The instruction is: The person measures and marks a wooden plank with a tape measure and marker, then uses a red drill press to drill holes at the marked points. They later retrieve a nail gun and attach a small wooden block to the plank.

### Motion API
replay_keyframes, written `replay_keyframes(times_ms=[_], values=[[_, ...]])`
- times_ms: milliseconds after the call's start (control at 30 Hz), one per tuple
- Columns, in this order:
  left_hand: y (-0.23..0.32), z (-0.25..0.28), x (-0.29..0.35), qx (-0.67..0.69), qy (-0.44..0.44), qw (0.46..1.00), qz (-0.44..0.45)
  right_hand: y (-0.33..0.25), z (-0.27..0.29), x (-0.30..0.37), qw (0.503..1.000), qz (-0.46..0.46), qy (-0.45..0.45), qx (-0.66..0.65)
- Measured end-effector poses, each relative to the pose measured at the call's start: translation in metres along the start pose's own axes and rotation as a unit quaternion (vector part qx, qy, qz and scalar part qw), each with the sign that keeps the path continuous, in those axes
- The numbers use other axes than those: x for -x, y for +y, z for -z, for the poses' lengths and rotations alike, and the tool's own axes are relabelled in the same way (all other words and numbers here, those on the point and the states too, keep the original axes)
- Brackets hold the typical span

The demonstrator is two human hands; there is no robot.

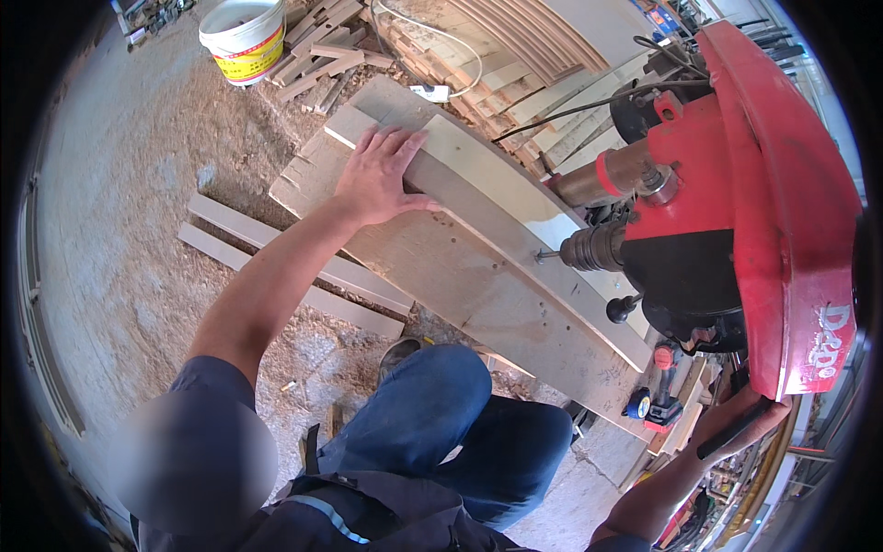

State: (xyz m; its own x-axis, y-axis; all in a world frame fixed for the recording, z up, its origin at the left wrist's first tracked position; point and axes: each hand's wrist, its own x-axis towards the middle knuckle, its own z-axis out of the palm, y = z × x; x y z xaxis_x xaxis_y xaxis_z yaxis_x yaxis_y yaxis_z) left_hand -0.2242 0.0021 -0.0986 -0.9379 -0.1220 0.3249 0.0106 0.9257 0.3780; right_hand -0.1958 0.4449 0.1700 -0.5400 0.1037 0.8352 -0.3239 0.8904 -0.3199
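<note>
The left hand [382, 175] spans the long wooden board [508, 250], thumb and fingers wide apart across it, clasping its upper-left end, which the palm partly hides. The board lies on the worktable [414, 262], running under the red drill press [690, 175]; whether the drill bit [546, 255] touches wood, I can't tell. Over right, the red casing and black lever [733, 431] partly cover the right hand [756, 425]; its grip is unclear. White lettering marks the casing; the bucket [241, 41], cropped above, wears a yellow-and-red label.
</note>
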Motion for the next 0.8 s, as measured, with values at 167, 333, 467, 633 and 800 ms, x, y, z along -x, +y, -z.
replay_keyframes(times_ms=[167, 333, 467, 633, 800], values=[[-0.003, -0.001, 0.001, -0.023, -0.001, 1.0, -0.006, -0.005, 0.0, 0.005, 1.0, -0.016, -0.012, 0.001], [-0.006, -0.006, 0.0, -0.027, -0.007, 1.0, -0.011, 0.003, 0.0, 0.002, 0.999, 0.053, -0.013, -0.003], [-0.004, -0.004, -0.001, -0.028, -0.013, 0.999, -0.007, -0.008, -0.007, 0.009, 0.999, 0.051, 0.003, -0.003], [-0.003, -0.004, 0.001, -0.009, 0.01, 1.0, -0.004, -0.003, -0.015, 0.043, 0.99, 0.068, -0.017, -0.126], [-0.002, -0.003, 0.0, -0.005, 0.001, 1.0, 0.004, 0.008, -0.033, 0.085, 0.979, 0.197, -0.003, -0.053]])
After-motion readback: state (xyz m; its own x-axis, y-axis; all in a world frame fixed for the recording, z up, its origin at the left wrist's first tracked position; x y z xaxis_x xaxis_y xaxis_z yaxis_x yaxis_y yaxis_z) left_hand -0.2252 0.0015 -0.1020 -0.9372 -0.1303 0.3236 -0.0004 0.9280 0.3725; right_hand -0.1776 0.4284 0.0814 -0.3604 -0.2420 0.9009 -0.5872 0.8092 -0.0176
